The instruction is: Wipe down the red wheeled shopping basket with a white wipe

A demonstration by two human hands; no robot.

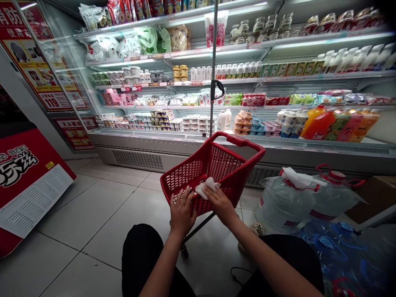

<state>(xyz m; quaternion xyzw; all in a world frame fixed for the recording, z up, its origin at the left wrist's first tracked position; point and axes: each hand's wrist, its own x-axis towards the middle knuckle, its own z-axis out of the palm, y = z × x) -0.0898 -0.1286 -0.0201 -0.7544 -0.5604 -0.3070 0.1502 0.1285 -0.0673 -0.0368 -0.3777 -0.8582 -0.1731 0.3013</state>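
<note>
Red basket cart (pixel 216 165) stood on tiled floor (pixel 93 206) before chiller shelves (pixel 247 140). Near rim gripped by left hand (pixel 181 212), fingers curled over it. White cloth (pixel 206 186) pinched in right hand (pixel 220 203), pressed to rim. Water jugs (pixel 291 202) just beside, to right.
</note>
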